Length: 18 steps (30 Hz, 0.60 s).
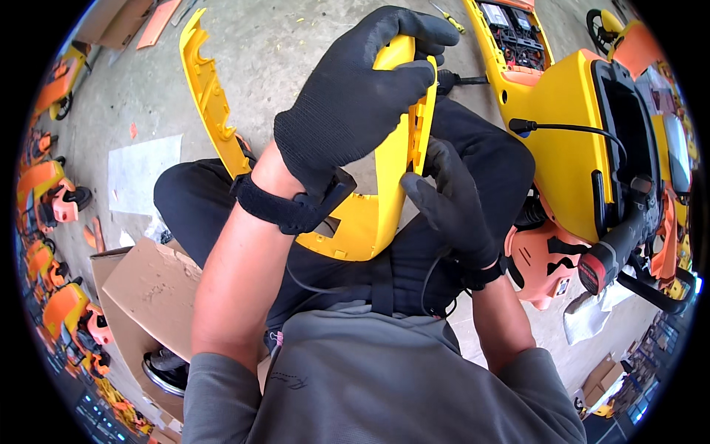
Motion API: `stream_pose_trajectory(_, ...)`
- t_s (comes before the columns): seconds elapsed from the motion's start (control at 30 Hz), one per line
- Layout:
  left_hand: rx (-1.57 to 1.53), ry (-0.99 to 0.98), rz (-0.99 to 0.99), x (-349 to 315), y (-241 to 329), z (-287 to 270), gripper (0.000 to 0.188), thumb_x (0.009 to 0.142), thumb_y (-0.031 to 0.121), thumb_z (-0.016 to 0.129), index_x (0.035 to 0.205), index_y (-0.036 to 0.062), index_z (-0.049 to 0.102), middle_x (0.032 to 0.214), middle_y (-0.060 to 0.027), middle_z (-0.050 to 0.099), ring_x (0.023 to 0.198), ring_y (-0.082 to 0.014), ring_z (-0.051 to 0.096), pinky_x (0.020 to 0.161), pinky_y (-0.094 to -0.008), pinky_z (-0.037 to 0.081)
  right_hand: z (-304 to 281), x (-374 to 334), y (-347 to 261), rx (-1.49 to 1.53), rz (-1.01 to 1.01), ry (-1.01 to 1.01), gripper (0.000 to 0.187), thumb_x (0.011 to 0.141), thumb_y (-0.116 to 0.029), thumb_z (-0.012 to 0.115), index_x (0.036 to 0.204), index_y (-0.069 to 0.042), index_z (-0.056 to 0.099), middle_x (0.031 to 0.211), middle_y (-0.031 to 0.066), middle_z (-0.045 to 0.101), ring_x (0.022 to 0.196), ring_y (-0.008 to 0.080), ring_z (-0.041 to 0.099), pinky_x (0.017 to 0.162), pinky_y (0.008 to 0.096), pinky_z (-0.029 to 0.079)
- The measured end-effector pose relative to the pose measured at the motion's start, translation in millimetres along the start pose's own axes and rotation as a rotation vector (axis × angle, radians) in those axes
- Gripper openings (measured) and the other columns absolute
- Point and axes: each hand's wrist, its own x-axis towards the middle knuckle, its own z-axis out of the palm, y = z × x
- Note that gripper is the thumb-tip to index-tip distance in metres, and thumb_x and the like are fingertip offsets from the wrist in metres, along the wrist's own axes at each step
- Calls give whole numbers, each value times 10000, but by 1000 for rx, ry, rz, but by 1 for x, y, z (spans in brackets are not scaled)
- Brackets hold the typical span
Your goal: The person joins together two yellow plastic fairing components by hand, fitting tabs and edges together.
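A curved yellow plastic vehicle panel is held up over my lap, roughly U-shaped, with clips and ribs along its inner edge. My left hand, in a black glove, wraps round the top of its right arm, thumb on the near side and fingers over the far side. Lower on that same arm, my right hand, also gloved in black, has its thumb and fingers at the panel's right edge. Whatever lies between those right fingertips is partly hidden. The panel's other arm rises freely to the left, past my knee.
Close on my right stands a yellow scooter body with a black cable and an open compartment. A cordless power tool rests against it. An open cardboard box is by my left side. A screwdriver lies on the concrete floor ahead.
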Motion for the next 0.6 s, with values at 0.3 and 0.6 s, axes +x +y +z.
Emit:
stream_pose_trajectory(0.3,198,70,69,-7,-5,2,333,888,-1,563,1221,0,572,1176,-92,586,1094,-163,560,986,-299,436,17,-6,-2,-260,-161,174,347,975,-159,592,1239,58,533,977,102,623,881,137,587,798,304,487)
stream_pose_trajectory(0.6,-241,72,-87,-9,3,-7,487,919,38,602,1380,-3,450,1273,-130,559,1229,-216,541,1035,-324,422,-4,-1,-39,181,200,177,389,948,-50,597,1317,34,505,1021,116,625,944,183,589,843,298,479)
